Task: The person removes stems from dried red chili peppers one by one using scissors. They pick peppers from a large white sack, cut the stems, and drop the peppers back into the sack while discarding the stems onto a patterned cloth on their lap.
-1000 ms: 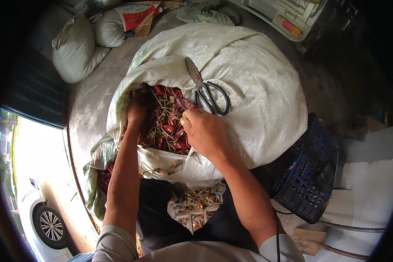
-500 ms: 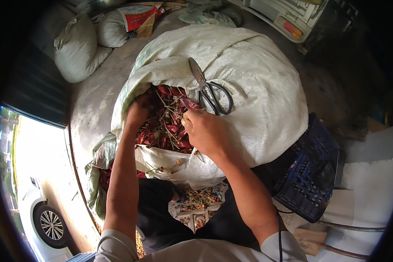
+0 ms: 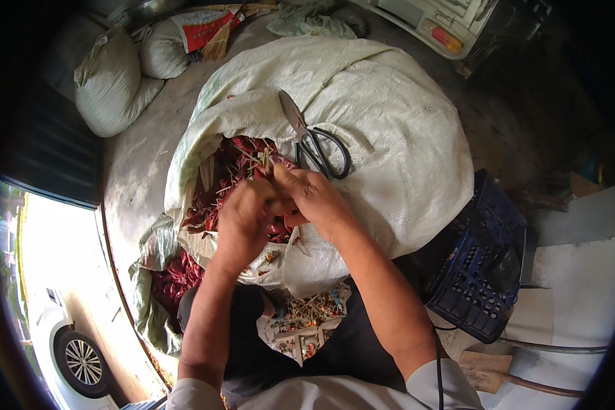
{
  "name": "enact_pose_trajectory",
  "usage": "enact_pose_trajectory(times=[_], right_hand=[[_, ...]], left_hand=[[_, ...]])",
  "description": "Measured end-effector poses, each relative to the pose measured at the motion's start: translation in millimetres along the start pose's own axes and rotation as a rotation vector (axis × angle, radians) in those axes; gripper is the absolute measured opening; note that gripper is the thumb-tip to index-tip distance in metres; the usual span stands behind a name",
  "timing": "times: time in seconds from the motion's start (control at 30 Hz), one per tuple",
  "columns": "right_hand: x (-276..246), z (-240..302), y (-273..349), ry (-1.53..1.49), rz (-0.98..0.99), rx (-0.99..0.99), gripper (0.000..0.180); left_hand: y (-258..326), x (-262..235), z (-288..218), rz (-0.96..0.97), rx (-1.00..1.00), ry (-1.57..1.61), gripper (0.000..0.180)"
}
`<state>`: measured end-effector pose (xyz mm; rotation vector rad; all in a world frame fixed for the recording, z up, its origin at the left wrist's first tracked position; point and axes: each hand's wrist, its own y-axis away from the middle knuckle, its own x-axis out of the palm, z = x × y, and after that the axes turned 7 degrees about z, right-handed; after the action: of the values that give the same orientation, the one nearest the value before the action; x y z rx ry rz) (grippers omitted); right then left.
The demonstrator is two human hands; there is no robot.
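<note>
A large white woven sack point(image 3: 396, 130) lies in front of me, its mouth open on the left. Inside are dried red chillies point(image 3: 208, 205) with pale stems. My right hand point(image 3: 316, 201) is closed on a few dried chillies at the sack's opening, stems poking up past the thumb. Close against it, my left hand point(image 3: 242, 222) is curled over the chillies. Its fingertips are smeared by motion, and what they hold is hidden. Black-handled scissors point(image 3: 302, 130) rest on the sack just beyond my right hand, touched by neither hand.
A greenish sack point(image 3: 147, 287) of red chillies stands by my left leg. On the right is a dark blue plastic crate point(image 3: 475, 266). Filled white sacks point(image 3: 109, 85) and a small broom point(image 3: 217, 44) are at the far left. Stem scraps point(image 3: 311, 311) litter the floor between my legs.
My left hand has come out of the sack's depth, moving right and nearer to meet my right hand. My right hand stays at the opening. The whole view has shifted slightly.
</note>
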<state>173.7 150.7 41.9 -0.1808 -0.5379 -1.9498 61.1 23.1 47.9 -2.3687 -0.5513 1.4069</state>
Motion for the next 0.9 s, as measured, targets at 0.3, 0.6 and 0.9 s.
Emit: enact_pose_trajectory(times=[0.3,0.6,0.9], right_hand=[[2,-10,-4,0.486,-0.159,-0.286,0.024],[21,-19,-4,0.791,-0.208,-0.418,0.025],[0,-29,-8,0.437,-0.109,-0.4,0.032]], left_hand=[[9,-6,-11,-0.156,-0.653,0.809,0.021],[8,-7,16,-0.073,-0.842,1.098,0.026],[10,1,9,-0.037,-0.611,0.376,0.03]])
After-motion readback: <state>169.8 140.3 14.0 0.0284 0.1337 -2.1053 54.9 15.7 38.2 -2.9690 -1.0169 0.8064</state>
